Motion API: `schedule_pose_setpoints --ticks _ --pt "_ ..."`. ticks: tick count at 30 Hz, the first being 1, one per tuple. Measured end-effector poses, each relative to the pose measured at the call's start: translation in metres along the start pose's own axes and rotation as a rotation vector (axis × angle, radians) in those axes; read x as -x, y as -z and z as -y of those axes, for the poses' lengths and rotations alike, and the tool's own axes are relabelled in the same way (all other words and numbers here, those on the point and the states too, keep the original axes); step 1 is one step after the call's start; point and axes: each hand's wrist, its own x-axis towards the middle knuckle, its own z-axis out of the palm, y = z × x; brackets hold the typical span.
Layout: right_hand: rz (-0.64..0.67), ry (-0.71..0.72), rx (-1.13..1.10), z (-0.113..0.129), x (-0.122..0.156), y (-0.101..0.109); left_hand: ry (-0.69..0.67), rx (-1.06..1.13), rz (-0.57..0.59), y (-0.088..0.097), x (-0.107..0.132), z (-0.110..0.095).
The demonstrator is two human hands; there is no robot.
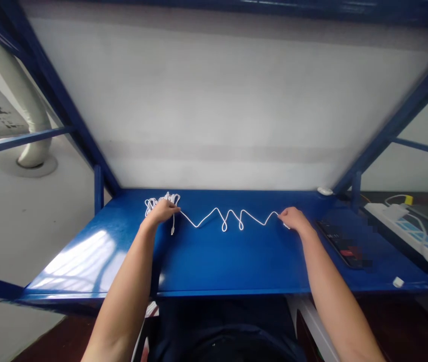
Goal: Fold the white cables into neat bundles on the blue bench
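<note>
A white charging cable [197, 226] stretches in zigzags and small loops across the blue tabletop [217, 266]. My left hand [162, 211] pinches its left end beside a bundle of coiled white cables [151, 204], partly hidden behind the fingers. Below that hand hangs a cable's plug [172, 231] on the blue surface. At the other end, my right hand [292, 218] has its fingers closed on the same cable, with a bit of white connector showing under them.
A phone [340, 244] lies right of my right hand. Farther right are a white power strip [406, 229] and a small white cube [398, 282]. A white oval object [325, 191] sits at the back edge. Blue frame posts [98, 188] flank the table before a pale back panel.
</note>
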Motion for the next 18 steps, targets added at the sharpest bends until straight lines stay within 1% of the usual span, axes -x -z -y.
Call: schedule_pose_setpoints --ticks 3,11,18 --pt "-0.006 -0.025 -0.008 -0.0022 -0.0011 0.0019 0.015 0.03 0.035 0.0036 0.0013 0.0023" --pt "-0.031 -0.037 -0.018 -0.0066 -0.0035 0.0017 -0.086 0.003 0.076 0.0072 0.0026 0.0038" --pt "-0.026 -0.006 0.0 -0.0056 -0.0023 0.0014 -0.071 0.059 0.158 0.0036 0.0038 -0.0005"
